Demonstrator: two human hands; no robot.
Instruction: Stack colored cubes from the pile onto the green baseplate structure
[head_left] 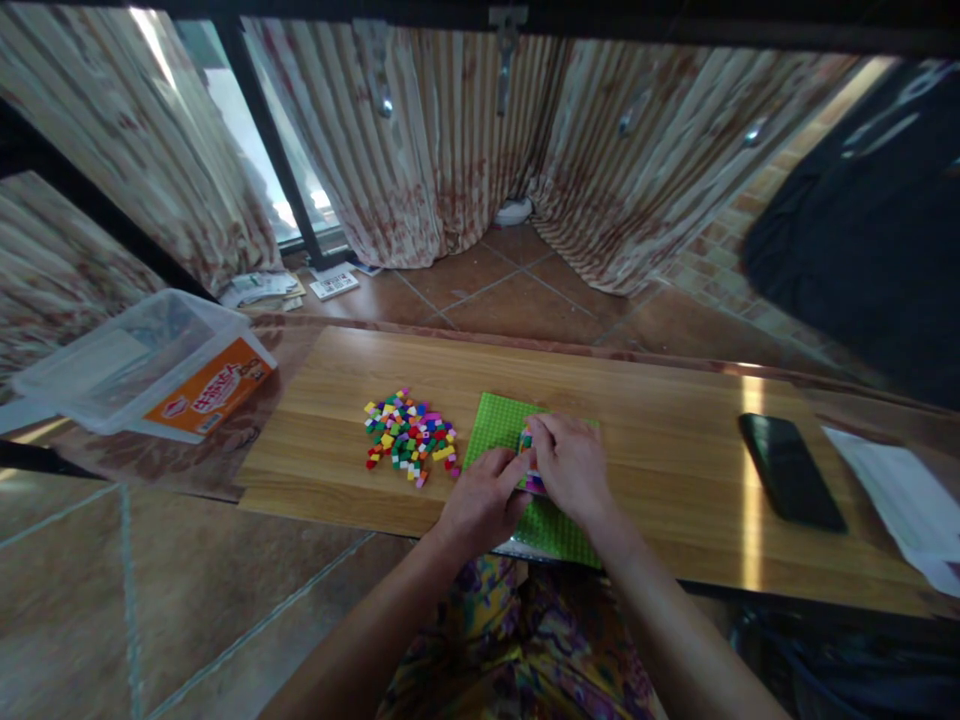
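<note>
On the table lies a green studded baseplate (495, 417), its near edge close to the table's front edge. A small build of colourful toy bricks (534, 484) stands on it, with pink, blue and orange parts showing between my hands. My left hand (486, 497) is closed at the build's left and near side, thumb and fingers bent against it. From the right, my right hand (574, 465) curls over the build, its fingertips meeting the left thumb. Most of the build is hidden beneath both hands. To the left is a loose pile of small multicoloured bricks (409, 437).
A clear plastic box (217, 330) with an orange label stands at the left end of the wooden table (660, 430). On the right lie a black phone (791, 470) and a white sheet (896, 490). Striped curtains (450, 150) hang beyond the table.
</note>
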